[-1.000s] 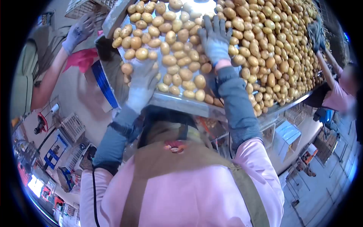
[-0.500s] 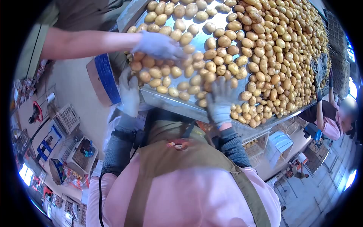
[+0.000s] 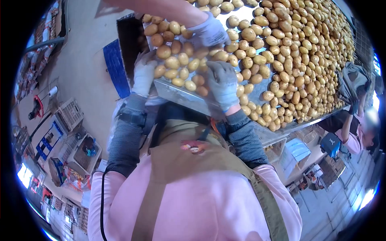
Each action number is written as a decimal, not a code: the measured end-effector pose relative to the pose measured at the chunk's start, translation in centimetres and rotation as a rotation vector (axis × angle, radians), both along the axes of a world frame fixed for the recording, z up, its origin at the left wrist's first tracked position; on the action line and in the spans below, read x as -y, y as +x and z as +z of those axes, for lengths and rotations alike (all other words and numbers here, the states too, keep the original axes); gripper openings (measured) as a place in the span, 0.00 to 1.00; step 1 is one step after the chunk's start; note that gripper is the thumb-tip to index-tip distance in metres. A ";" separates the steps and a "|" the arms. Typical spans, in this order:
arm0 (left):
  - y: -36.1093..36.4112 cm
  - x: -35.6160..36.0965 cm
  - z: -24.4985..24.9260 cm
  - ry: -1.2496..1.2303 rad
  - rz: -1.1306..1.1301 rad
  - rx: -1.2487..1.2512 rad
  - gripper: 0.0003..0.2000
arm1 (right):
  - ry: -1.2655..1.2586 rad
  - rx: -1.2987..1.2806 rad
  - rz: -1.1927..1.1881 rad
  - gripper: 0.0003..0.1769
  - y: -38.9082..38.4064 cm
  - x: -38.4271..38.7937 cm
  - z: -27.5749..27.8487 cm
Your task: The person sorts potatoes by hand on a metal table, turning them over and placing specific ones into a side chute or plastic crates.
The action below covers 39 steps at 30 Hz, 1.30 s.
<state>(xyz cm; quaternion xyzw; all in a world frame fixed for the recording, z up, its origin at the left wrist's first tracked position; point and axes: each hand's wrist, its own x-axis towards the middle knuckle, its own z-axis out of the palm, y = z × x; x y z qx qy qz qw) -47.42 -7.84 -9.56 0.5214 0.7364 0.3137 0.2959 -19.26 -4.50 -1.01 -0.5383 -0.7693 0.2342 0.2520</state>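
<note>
Potatoes point(image 3: 295, 60) cover a metal sorting table point(image 3: 257, 85), dense on the right and looser on the left. My right hand point(image 3: 224, 82), in a grey-white glove, rests on the table among loose potatoes point(image 3: 172, 62), its fingers apart and slightly bent, somewhat blurred. At the table's left end, my left hand point(image 3: 144, 75), gloved too, stands beside the nearest potatoes with thumb and fingers apart and nothing seen in it. Another person's gloved hand point(image 3: 210, 31) reaches in from the top, just above my right hand; its fingertips are smeared by motion.
A raised metal lip point(image 3: 185, 95) runs along the table's near edge. A blue-sided box point(image 3: 116, 69) stands left of the table. Another person point(image 3: 354, 124) works at the right end beside a grey cloth point(image 3: 354, 80). Crates point(image 3: 84, 154) sit on the floor at left.
My right hand has slid left and its fingers have drawn in, with loose potatoes shifting left. My left hand has risen slightly. The other person's hand has moved right and up.
</note>
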 end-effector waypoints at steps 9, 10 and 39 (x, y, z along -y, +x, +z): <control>2.2 -1.6 1.5 -0.226 0.290 0.410 0.27 | -0.175 -0.059 -0.012 0.09 -0.3 -0.2 1.1; 1.3 -1.0 0.4 -0.250 0.361 0.713 0.26 | -0.097 -0.001 0.045 0.09 -0.5 -0.7 0.9; 3.1 -5.0 12.9 -0.120 -0.229 0.906 0.33 | 0.170 0.047 -0.140 0.11 4.3 -4.8 -0.3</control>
